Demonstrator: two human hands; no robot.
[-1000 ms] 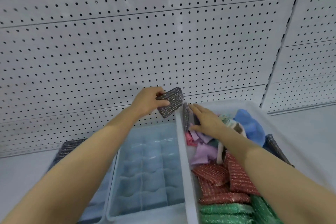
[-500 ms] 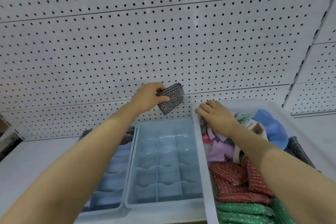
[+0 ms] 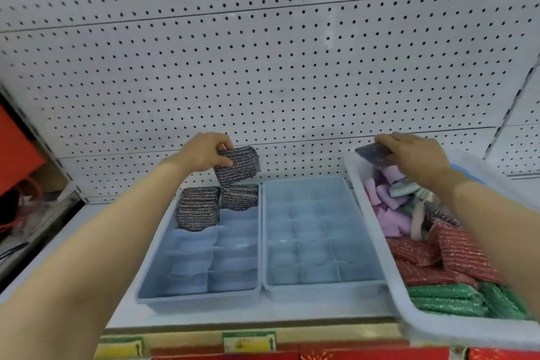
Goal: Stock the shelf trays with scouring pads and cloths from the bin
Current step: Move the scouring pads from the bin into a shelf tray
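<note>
Two divided trays [image 3: 201, 245] [image 3: 321, 237], one white bin [image 3: 438, 327]. Two grey pads in grip [image 3: 238, 165] [image 3: 371, 153], one per hand; two grey stacks [image 3: 198, 207] [image 3: 239, 197] just below the left-hand one.

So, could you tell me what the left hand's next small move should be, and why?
Probably lower the grey scouring pad that the left hand grips into the back right compartment of the left tray. It hovers just above the grey pads already standing at that tray's far end, while the right hand grips another grey pad over the bin.
</note>
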